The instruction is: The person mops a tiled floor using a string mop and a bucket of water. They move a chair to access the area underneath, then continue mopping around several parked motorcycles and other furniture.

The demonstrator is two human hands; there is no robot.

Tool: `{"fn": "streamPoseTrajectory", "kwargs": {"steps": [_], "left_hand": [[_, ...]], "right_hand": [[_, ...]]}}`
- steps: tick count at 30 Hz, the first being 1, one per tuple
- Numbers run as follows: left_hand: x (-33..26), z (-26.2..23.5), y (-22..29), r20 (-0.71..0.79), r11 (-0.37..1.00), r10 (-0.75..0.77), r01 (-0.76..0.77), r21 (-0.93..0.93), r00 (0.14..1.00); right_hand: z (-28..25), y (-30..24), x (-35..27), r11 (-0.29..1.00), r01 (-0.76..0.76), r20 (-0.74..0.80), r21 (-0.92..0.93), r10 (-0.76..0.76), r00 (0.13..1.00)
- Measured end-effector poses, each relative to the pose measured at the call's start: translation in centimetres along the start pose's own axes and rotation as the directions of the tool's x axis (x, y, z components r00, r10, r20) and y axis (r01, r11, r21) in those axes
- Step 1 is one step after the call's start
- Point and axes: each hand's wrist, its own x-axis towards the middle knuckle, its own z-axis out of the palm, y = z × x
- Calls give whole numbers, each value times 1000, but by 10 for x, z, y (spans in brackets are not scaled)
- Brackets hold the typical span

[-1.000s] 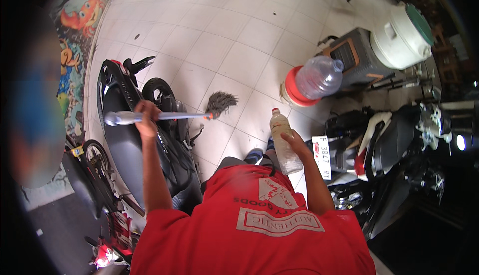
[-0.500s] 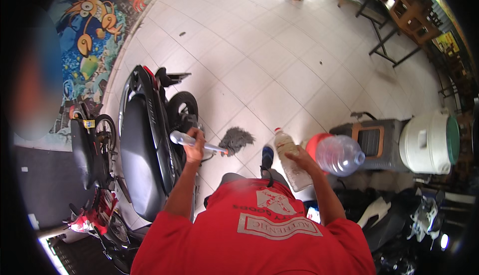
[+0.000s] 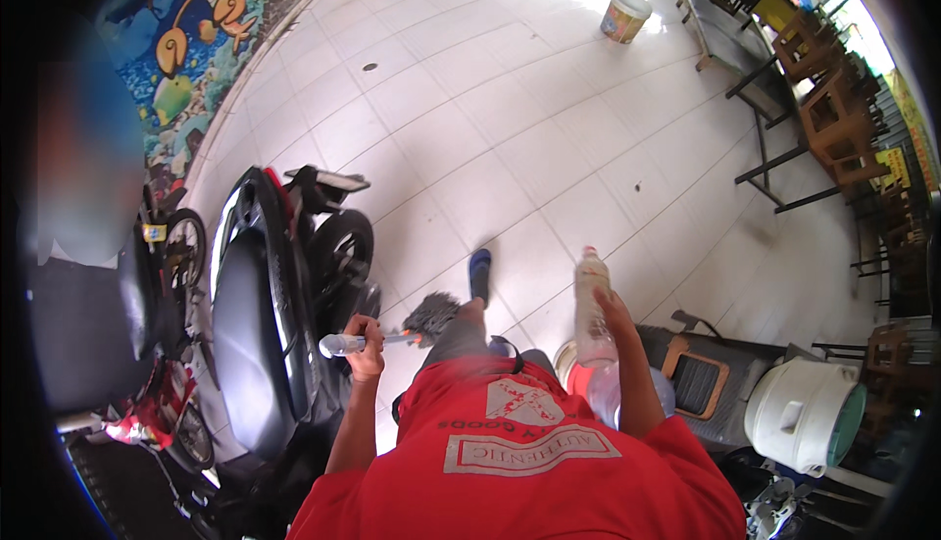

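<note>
Left hand (image 3: 367, 344) curled tight round the mop (image 3: 397, 338) near its grip end, by the black scooter (image 3: 245, 315); probably light, stiff along the smooth pole, so grab there, floppy at the shaggy grey strands; right hand (image 3: 613, 311) seems wrapped on the bottle (image 3: 590, 295), out front; cloudy plastic, likely squeezable, slippery if wet, best held mid-body; small reddish cap (image 3: 590, 251).

Counting one left hand (image 3: 366, 346), one right hand (image 3: 613, 309), one mop (image 3: 431, 320), one held bottle (image 3: 592, 329), one green-lidded cooler (image 3: 796, 417)

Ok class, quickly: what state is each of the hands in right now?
Left hand: closed, holding the mop handle.
Right hand: closed around a bottle.
</note>
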Motion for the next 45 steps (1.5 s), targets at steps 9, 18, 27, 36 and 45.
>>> {"fn": "streamPoseTrajectory", "kwargs": {"steps": [9,18,27,36,45], "left_hand": [[182,130,-9,337,974,-176,114,195,925],[343,186,-93,309,896,-438,380,232,844],[364,155,-123,-349,833,-214,357,424,912],[330,233,-88,-418,774,-183,392,497,890],[409,262,-97,-424,756,-304,487,438,853]], "right_hand": [[-147,-58,77,992,0,-343,-128,-44,938],[-17,-250,183,977,-127,14,170,127,992],[-71,-373,403,925,79,-171,370,-16,985],[-6,-449,617,928,62,434,-368,112,894],[296,-563,564,565,660,863,-495,412,294]]}}
